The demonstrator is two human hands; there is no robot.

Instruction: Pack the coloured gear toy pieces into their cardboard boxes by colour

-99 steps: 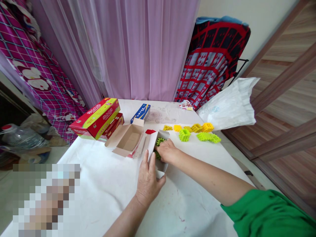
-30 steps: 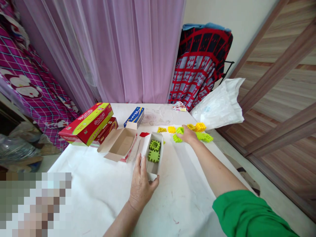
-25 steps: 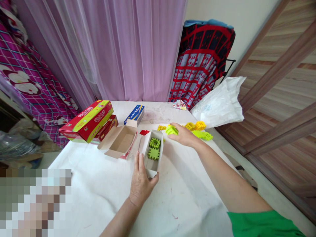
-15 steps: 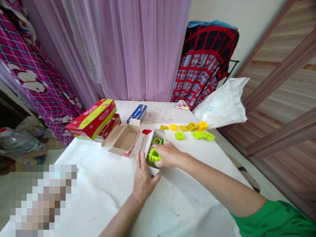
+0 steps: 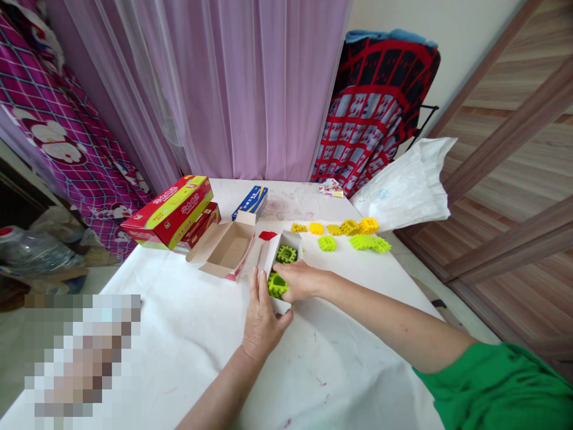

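Observation:
A narrow open white box (image 5: 281, 306) stands on the white-covered table, with a green gear-like piece (image 5: 286, 254) lying in its far part. My left hand (image 5: 262, 316) rests against the box's left side and near end, thumb apart from the fingers, holding the box steady. My right hand (image 5: 302, 279) reaches in over the right wall, fingers closed on a second green piece (image 5: 277, 285) in the near part; its fingertips are partly hidden. Behind the box lie yellow pieces (image 5: 316, 229) in a row, and green pieces (image 5: 369, 243) to the right.
An open cardboard box (image 5: 229, 248) lies left of the white box, beside a red-and-yellow box (image 5: 170, 212). Farther back are a blue box (image 5: 249, 203) and a red piece (image 5: 267, 235). A white plastic bag (image 5: 403, 188) sits at the right back edge.
My right hand has lowered the near green piece deeper into the white box. My left hand has stayed against the box. The view has shifted slightly.

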